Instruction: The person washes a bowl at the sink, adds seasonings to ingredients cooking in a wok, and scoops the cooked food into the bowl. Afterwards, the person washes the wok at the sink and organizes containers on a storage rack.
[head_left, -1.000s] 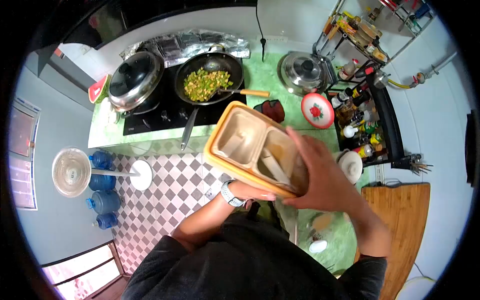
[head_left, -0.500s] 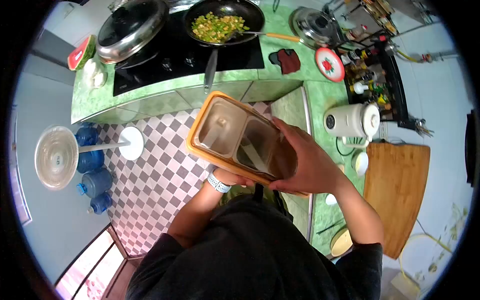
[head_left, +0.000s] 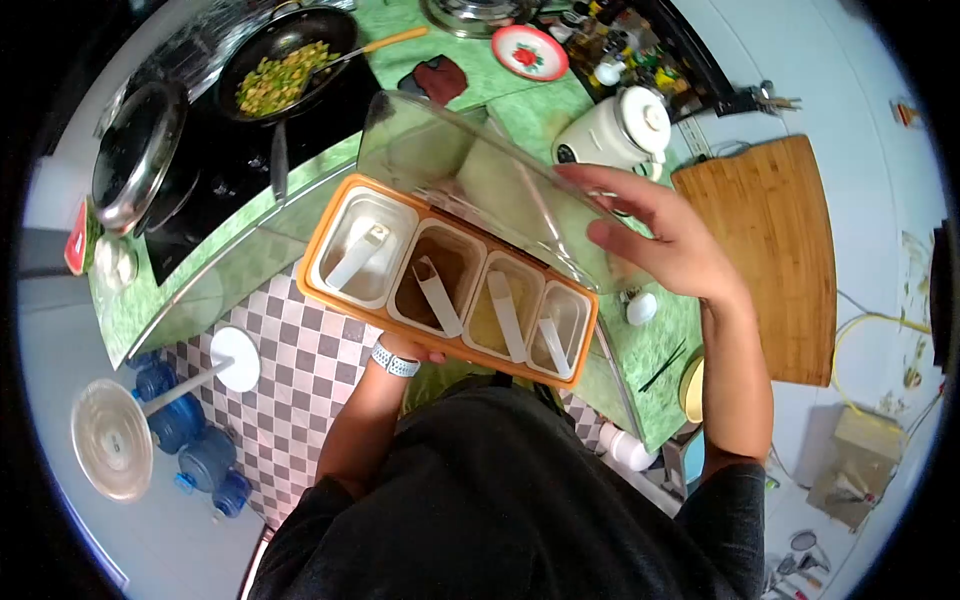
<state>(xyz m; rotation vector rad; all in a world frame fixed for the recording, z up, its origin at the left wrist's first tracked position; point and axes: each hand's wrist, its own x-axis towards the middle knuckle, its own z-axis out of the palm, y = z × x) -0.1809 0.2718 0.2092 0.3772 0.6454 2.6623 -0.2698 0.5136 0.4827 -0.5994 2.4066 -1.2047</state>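
- Your left hand (head_left: 424,353) is curled under the near side of the four-compartment seasoning box (head_left: 400,325), holding it up in front of you; most of its grip is hidden beneath
- Your right hand (head_left: 672,238) is open, thumb and fingers parted, its fingertips over the right part of the box's clear lid (head_left: 455,155); you can't tell from this view whether they touch it
- That lid stands raised along the far side of the box, so you look straight into all four compartments
- The box is in mid-air before your black shirt (head_left: 480,490), above the checkered floor (head_left: 285,385) and the counter's edge
- In your box, the leftmost compartment has white seasoning, the next brown, the third a pale yellowish one; the last has too little clear detail to name
- Each compartment has a white spoon in it, such as the one (head_left: 437,297) leaning in the brown seasoning
- You wear a light-strapped watch (head_left: 395,361) on your left wrist
- Ahead of you to the left, a wok (head_left: 341,32) on the black cooktop (head_left: 205,150) contains chopped green and tan food (head_left: 283,80)
- A white electric kettle (head_left: 608,128) stands on the green counter (head_left: 545,100), just beyond your right hand
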